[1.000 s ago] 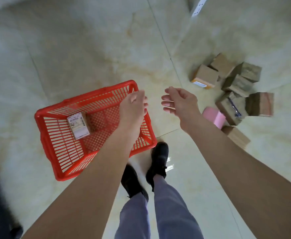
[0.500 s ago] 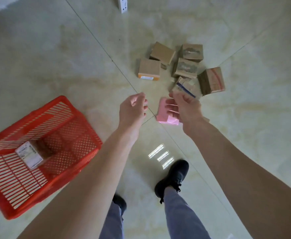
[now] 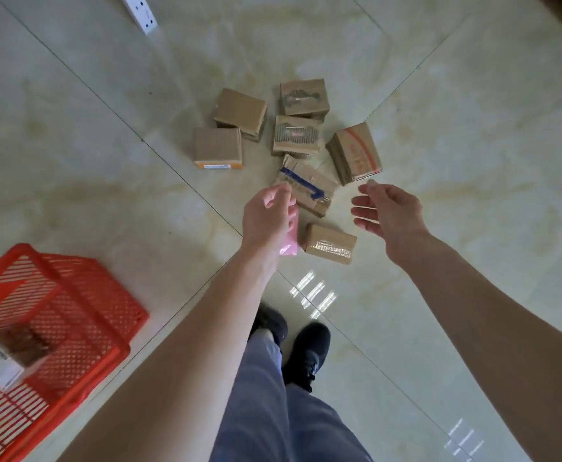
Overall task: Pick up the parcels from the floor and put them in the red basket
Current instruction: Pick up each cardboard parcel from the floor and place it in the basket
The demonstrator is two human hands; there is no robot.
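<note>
Several brown cardboard parcels lie clustered on the tiled floor ahead, among them one with blue tape [image 3: 307, 186], one with red print [image 3: 354, 153] and a small one nearest me [image 3: 328, 243]. A pink parcel [image 3: 291, 240] lies mostly hidden under my left hand [image 3: 268, 216], which hovers above it, fingers loosely apart, holding nothing. My right hand [image 3: 387, 213] is open above the floor to the right of the cluster. The red basket [image 3: 83, 308] stands at the lower left with one labelled parcel [image 3: 4, 360] inside.
A white power strip [image 3: 141, 11] lies on the floor at the top. My two black shoes [image 3: 306, 351] and grey trouser legs are below the parcels. Bare floor tiles surround the cluster on the right and left.
The view has swung from the basket towards the parcels. Both hands have moved forward over the cluster, the left now above the pink parcel, the right further right.
</note>
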